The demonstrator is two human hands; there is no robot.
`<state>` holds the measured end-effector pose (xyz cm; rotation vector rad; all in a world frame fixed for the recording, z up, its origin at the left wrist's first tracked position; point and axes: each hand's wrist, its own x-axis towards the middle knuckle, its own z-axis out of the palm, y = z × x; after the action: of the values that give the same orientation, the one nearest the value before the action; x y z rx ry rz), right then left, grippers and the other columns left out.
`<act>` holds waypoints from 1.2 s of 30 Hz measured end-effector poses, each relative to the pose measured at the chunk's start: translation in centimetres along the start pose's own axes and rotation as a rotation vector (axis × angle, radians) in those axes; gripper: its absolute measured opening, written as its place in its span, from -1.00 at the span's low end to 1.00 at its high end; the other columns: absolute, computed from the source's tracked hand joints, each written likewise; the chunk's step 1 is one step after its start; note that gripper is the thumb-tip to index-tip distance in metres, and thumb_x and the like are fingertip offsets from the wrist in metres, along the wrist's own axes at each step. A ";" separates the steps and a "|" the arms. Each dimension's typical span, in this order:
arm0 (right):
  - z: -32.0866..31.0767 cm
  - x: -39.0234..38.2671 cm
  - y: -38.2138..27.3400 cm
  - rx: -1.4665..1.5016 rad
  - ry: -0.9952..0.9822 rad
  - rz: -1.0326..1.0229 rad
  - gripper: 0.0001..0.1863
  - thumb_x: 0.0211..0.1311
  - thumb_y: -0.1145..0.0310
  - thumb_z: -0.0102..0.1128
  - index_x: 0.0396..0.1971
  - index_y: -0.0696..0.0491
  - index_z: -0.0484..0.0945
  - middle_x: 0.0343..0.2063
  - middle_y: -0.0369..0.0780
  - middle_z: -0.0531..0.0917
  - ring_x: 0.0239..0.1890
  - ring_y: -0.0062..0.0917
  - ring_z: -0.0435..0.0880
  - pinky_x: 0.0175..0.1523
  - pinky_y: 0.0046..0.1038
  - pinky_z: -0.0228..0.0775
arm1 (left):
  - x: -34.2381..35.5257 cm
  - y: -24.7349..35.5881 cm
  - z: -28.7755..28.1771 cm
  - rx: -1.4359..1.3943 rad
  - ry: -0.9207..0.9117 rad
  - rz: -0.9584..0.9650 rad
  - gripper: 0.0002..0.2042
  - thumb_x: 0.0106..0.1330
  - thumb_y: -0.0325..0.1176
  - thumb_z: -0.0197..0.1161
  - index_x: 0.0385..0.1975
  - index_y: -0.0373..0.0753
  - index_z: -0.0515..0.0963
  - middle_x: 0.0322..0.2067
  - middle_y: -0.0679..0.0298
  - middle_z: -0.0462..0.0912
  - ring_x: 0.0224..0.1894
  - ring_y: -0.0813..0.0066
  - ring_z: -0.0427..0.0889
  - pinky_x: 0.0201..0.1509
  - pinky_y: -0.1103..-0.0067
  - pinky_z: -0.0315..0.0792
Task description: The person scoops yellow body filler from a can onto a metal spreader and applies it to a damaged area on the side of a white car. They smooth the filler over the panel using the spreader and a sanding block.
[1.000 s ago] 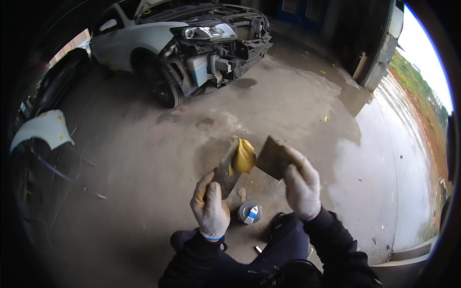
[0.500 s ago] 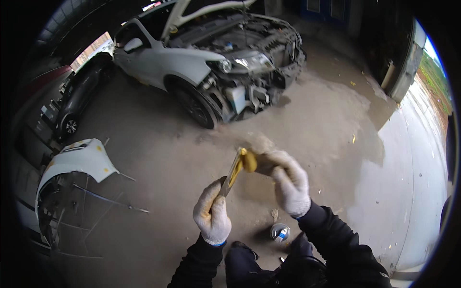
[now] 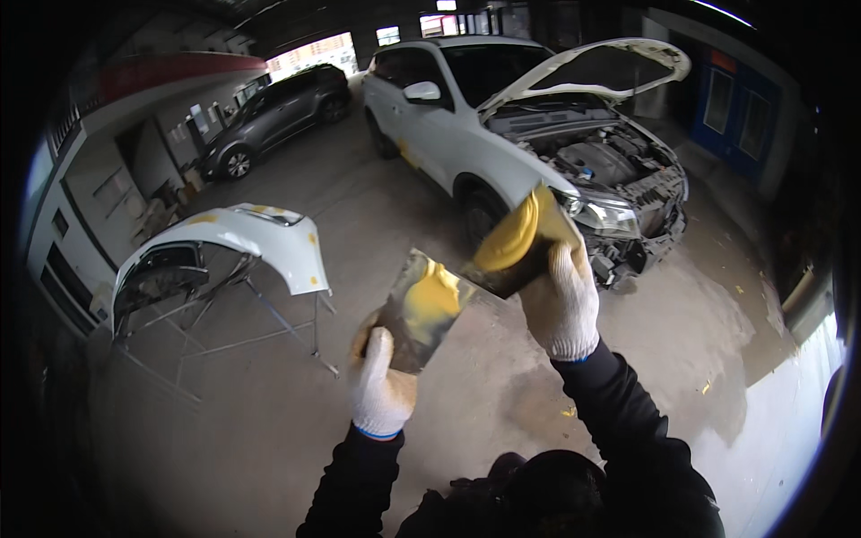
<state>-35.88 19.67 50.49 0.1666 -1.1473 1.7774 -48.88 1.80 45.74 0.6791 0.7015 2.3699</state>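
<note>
Pinching its left edge, the left hand held the left plate; the right hand gripped the right plate by its right edge. Both hung mid-scene, nearer than the white car, yellow paste on each. Plates looked light, thin, stiff; paste soft, sticky, likely to slump. Bare edges seemed best to hold.

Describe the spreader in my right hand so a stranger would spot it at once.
Find the white SUV; in the foreground before it is the gloved right hand. It grips a dark, flat spreader. A long, thick curve of yellow paste sets it apart from the grey plate in the left hand, whose paste is a smeared patch.
</note>
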 end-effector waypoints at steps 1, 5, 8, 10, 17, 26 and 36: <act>1.7 0.4 1.2 0.132 -0.063 0.057 -0.43 0.56 0.22 0.11 0.42 0.13 0.24 0.26 -0.09 0.49 0.30 -0.30 0.51 0.39 -0.18 0.39 | 0.1 0.0 -1.4 -0.045 0.015 -0.067 -0.66 0.58 -0.38 0.07 0.22 -0.43 0.45 0.16 0.12 0.59 0.21 0.28 0.57 0.37 0.34 0.43; 1.8 0.0 5.7 -0.330 -0.319 -0.018 -0.54 0.54 0.36 0.09 0.35 0.16 0.40 0.10 -0.10 0.62 0.07 -0.32 0.65 0.21 -0.32 0.49 | 2.7 -0.5 -2.3 0.005 -0.052 -0.039 -0.50 0.62 -0.22 0.01 0.44 -0.33 0.23 0.37 0.12 0.39 0.40 0.24 0.39 0.50 0.23 0.28; -1.5 3.4 8.4 -0.746 -0.527 -0.092 -0.58 0.51 0.41 0.10 0.29 0.17 0.47 0.02 -0.08 0.66 -0.01 -0.33 0.67 0.14 -0.34 0.51 | 6.1 -0.4 -4.6 0.058 -0.024 0.001 -0.48 0.61 -0.18 0.03 0.44 -0.33 0.23 0.39 0.15 0.36 0.43 0.25 0.35 0.52 0.23 0.24; -5.1 6.8 10.8 -0.831 -0.586 -0.124 -0.62 0.51 0.42 0.10 0.25 0.16 0.51 -0.02 -0.07 0.67 -0.04 -0.32 0.68 0.11 -0.33 0.52 | 9.3 -1.5 -5.8 0.139 0.098 0.020 -0.45 0.60 -0.15 0.06 0.44 -0.34 0.23 0.40 0.16 0.35 0.42 0.24 0.35 0.51 0.23 0.24; -10.5 18.4 18.8 -0.704 -0.359 -0.420 -0.59 0.42 0.49 0.16 0.24 0.11 0.57 0.08 -0.05 0.62 0.05 -0.23 0.66 0.18 -0.36 0.53 | 25.0 -11.0 -4.5 0.912 0.134 0.496 -0.68 0.53 -0.40 0.09 0.12 -0.47 0.57 0.02 0.16 0.65 0.04 0.46 0.60 0.17 0.53 0.47; -18.7 40.7 26.0 0.094 -0.174 0.077 -0.53 0.59 0.31 0.05 0.37 0.16 0.36 0.21 -0.20 0.59 0.19 -0.52 0.59 0.31 -0.39 0.46 | 46.2 -13.4 -4.3 0.599 0.195 0.395 -0.63 0.57 -0.28 0.07 0.18 -0.44 0.47 0.14 0.09 0.54 0.21 0.30 0.52 0.35 0.39 0.41; -23.7 55.9 41.0 -0.752 -0.740 0.089 -0.58 0.57 0.38 0.08 0.31 0.19 0.46 0.10 -0.19 0.64 0.11 -0.54 0.61 0.26 -0.48 0.44 | 63.9 -16.6 -16.3 0.242 0.206 0.222 -0.53 0.59 -0.17 0.05 0.36 -0.31 0.31 0.25 0.13 0.46 0.32 0.28 0.46 0.41 0.34 0.35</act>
<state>-87.99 70.62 43.37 0.3334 -2.3019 1.2488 -97.72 48.97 42.90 0.6466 1.0637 2.6097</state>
